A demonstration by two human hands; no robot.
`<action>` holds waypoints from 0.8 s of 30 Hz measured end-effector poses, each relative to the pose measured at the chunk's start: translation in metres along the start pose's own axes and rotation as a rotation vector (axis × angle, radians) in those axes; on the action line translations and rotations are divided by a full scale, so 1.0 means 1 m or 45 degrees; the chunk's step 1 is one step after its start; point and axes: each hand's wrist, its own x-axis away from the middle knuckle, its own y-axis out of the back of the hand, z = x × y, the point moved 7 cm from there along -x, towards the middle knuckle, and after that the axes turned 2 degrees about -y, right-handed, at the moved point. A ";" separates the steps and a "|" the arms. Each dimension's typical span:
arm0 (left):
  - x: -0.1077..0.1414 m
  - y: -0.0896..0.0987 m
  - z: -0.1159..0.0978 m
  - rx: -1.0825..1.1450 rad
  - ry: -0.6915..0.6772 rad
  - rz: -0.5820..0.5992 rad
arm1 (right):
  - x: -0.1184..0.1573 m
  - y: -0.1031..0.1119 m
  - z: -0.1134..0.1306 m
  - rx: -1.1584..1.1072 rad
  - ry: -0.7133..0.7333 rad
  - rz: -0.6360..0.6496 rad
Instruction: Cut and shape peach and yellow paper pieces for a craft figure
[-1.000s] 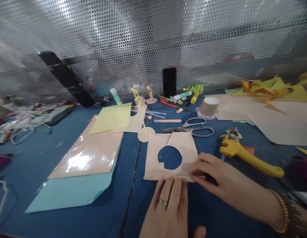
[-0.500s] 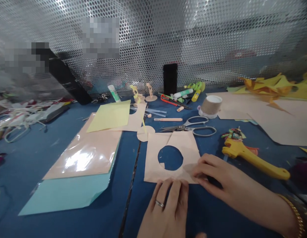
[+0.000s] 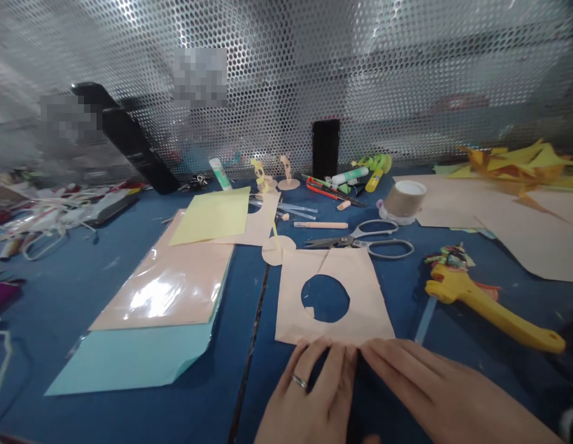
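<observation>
A peach sheet of paper (image 3: 364, 327) with a round hole cut in it lies flat on the blue table before me. My left hand (image 3: 314, 388), a ring on one finger, rests its outstretched fingertips on the sheet's near edge. My right hand (image 3: 420, 376) is stretched out flat, its fingertips on the same edge near the right corner. The two hands' fingertips almost meet. A small peach scrap (image 3: 309, 312) lies at the hole's lower left. Just beyond the sheet are scissors (image 3: 360, 239) and a peach paper disc (image 3: 272, 251) with a thin yellow strip.
A yellow glue gun (image 3: 494, 308) lies at the right. Leftward are a plastic-sleeved peach stack (image 3: 161, 283), blue paper (image 3: 129, 364) and a yellow sheet (image 3: 212, 216). Behind stand a tape roll (image 3: 403, 200), glue stick (image 3: 220, 174), phone (image 3: 325, 148) and perforated metal panel (image 3: 267, 80).
My right hand has slid down and left from the sheet's right corner to its near edge, its fingers straightening. My left hand stays on the edge. The view has shifted slightly.
</observation>
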 end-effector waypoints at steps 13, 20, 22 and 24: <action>0.030 0.036 0.039 -0.264 0.143 -0.076 | -0.014 -0.004 0.016 0.184 0.045 0.167; 0.030 0.040 0.042 -0.248 0.148 -0.096 | -0.008 -0.001 0.019 0.248 0.093 0.156; 0.029 0.041 0.041 -0.232 0.162 -0.103 | -0.002 0.000 0.017 0.286 0.119 0.157; 0.029 0.040 0.041 -0.225 0.162 -0.116 | 0.005 0.002 0.014 0.333 0.120 0.158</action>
